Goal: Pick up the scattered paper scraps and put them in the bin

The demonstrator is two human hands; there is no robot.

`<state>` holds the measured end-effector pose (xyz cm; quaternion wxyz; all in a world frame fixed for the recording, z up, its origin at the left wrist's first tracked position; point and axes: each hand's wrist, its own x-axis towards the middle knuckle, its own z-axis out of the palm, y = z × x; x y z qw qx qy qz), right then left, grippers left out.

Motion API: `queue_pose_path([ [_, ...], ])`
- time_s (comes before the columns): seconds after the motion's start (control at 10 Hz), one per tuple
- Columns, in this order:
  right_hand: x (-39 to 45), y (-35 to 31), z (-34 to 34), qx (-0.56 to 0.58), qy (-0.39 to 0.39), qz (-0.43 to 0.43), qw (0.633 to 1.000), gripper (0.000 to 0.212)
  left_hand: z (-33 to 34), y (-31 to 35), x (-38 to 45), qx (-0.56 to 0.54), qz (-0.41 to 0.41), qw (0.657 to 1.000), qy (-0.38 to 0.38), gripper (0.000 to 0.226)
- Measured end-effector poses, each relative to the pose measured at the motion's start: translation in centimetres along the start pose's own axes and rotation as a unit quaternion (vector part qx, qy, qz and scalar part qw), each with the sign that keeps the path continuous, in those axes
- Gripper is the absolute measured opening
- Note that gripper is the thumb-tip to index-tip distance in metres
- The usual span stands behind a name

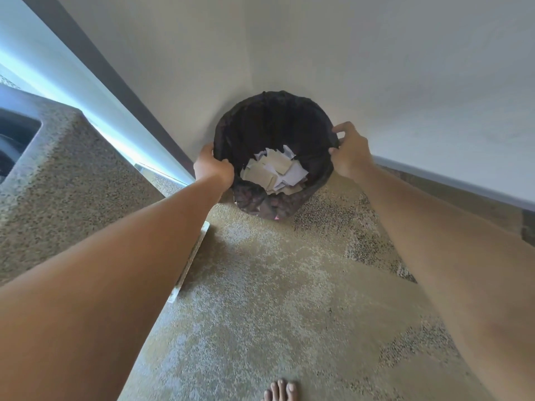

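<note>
A: Start at the left. What's there?

B: A speckled stone block (66, 180) at far left, apart from the work. Just right of it the left hand (212, 166) grips the left rim of the bin (275, 123), fingers curled over the edge.

A: And the bin itself?

B: One bin, dark and round, lined with a black bag, tucked in the far corner where two pale walls (376, 68) meet. It tips toward the person, so the mouth shows.

A: The scraps?

B: The paper scraps (275, 170) lie in a heap inside it, at the near side of the mouth. White and tan pieces, overlapping; I'd guess a dozen or more, but they can't be counted exactly. None shows on the speckled floor (275, 285).

A: How will they handle?

B: Very light and thin, I'd judge, apt to flutter out if the bin is jerked. The bin looks light too, and the liner soft and slippery, so the firm rim is the place to hold, one hand on each side.

A: On the right?

B: The right hand (350, 151) pinches the right rim, thumb and fingers closed on the bag's edge. Two hands, two bare forearms, and the toes of one bare foot (280, 390) at the near edge.
</note>
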<state>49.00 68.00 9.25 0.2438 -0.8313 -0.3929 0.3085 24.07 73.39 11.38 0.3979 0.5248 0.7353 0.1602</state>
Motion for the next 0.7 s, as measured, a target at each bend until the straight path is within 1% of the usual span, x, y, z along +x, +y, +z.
queue_pose_path([
  [0.2, -1.7, -0.8, 0.1, -0.039, -0.03, 0.002, 0.999, 0.051, 0.5, 0.7, -1.7, 0.03, -0.059, 0.997, -0.034, 0.059],
  [0.3, -2.7, -0.6, -0.7, -0.063, -0.024, -0.01, 0.998, 0.048, 0.2, 0.9, -2.8, 0.042, -0.07, 0.995, -0.057, 0.06],
  [0.4, -3.8, -0.6, -1.8, -0.06, -0.004, 0.014, 0.998, 0.044, -0.1, 1.1, -4.0, 0.057, -0.061, 0.994, -0.064, 0.06],
  [0.5, -6.5, -0.9, -3.5, -0.085, 0.012, 0.003, 0.996, 0.044, -0.9, 2.0, -5.9, 0.081, -0.036, 0.994, -0.065, 0.067],
  [0.6, -8.6, -1.4, -4.9, -0.128, 0.04, -0.05, 0.99, 0.043, -1.7, 3.4, -7.6, 0.116, 0.01, 0.991, -0.07, 0.071],
  [0.7, -11.3, -2.3, -6.8, -0.182, 0.107, -0.107, 0.972, 0.045, -2.8, 5.2, -10.8, 0.225, 0.15, 0.962, -0.041, 0.071],
])
